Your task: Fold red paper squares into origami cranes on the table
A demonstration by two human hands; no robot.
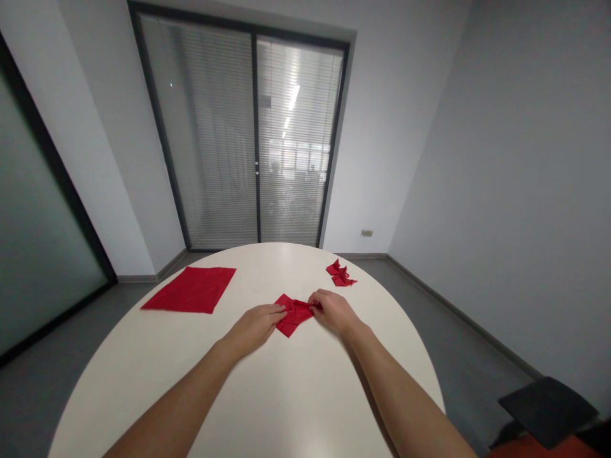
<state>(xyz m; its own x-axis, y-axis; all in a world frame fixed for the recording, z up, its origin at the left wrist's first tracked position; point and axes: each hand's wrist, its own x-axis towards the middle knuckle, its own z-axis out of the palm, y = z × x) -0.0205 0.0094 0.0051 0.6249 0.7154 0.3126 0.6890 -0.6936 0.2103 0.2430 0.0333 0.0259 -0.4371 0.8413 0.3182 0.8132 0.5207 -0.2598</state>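
Note:
A folded red paper (294, 313) lies near the middle of the white round table, with pointed corners at its top and bottom. My left hand (258, 327) grips its left side, thumb and fingers together at the edge. On the other side, the fingertips of my right hand (333, 310) pinch the narrow right tip. Those bent fingers partly hide the tip. Beyond my right hand sit small folded red paper shapes (342, 278) with upright points, close together.
A flat red sheet stack (191, 290) lies at the table's left edge; how many sheets cannot be told. The round table (281, 401) fills the foreground. A dark chair part (548, 410) stands at the lower right. Behind are a glass door with blinds (210, 140) and grey walls.

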